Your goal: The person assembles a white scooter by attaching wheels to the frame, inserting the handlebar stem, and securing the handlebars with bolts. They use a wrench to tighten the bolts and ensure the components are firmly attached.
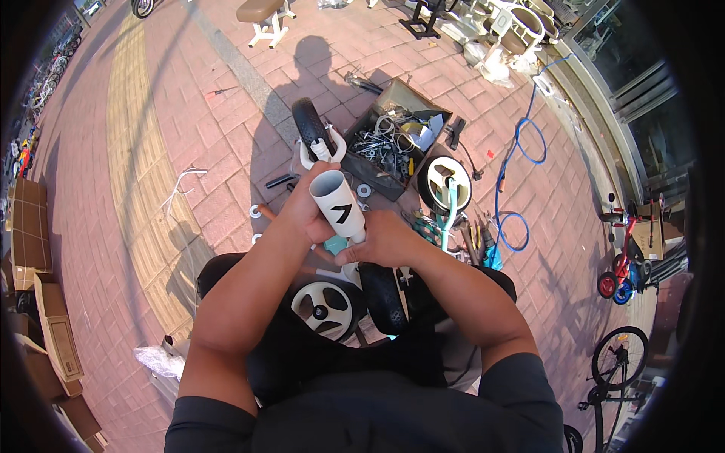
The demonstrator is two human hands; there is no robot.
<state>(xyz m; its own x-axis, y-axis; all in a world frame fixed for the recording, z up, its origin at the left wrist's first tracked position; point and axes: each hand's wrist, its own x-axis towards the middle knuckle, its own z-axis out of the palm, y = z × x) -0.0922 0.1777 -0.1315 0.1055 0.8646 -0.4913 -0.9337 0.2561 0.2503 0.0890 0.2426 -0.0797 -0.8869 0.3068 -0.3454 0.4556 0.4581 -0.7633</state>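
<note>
A white bike-frame tube (337, 204) with a black arrow-like mark stands in front of me, its open round end tilted up. My left hand (306, 209) is closed around its left side. My right hand (383, 239) grips the narrower lower part, its fingers partly hidden. Just beyond, a small black-tyred wheel (306, 121) sits in a white fork (337, 147). Between my legs are a cream wheel (323, 310) with a black rim and a black tyre (384, 299). A teal piece (335, 244) shows beneath my hands.
An open metal toolbox (389, 185) full of loose hardware lies ahead. Beside it are a cream wheel (445, 185) with a mint-green bar and several pliers (474, 240). A blue hose (498, 200) coils at right. Cardboard boxes (30, 226) line the left; small bikes (621, 264) stand right.
</note>
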